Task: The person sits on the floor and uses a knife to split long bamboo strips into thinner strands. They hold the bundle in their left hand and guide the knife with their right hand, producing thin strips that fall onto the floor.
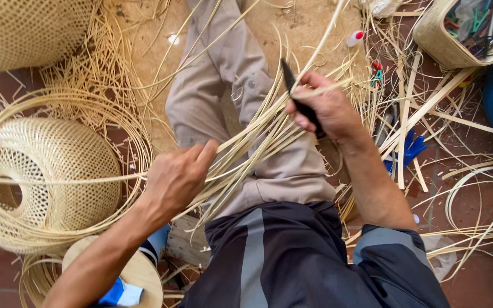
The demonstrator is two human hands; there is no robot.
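Seen from above, the person's left hand (175, 179) pinches a bundle of thin pale bamboo strips (252, 142) that crosses the lap, while the right hand (326, 108) is clenched around a dark-handled knife (298, 94) whose blade points up against the same strips. The legs in khaki trousers (229, 74) stretch out over the floor (475, 211), which is red tile strewn with loose strips. A woven bamboo lampshade (52, 171) lies near the floor's left edge, and a basket of tools (437, 40) sits at the top right corner.
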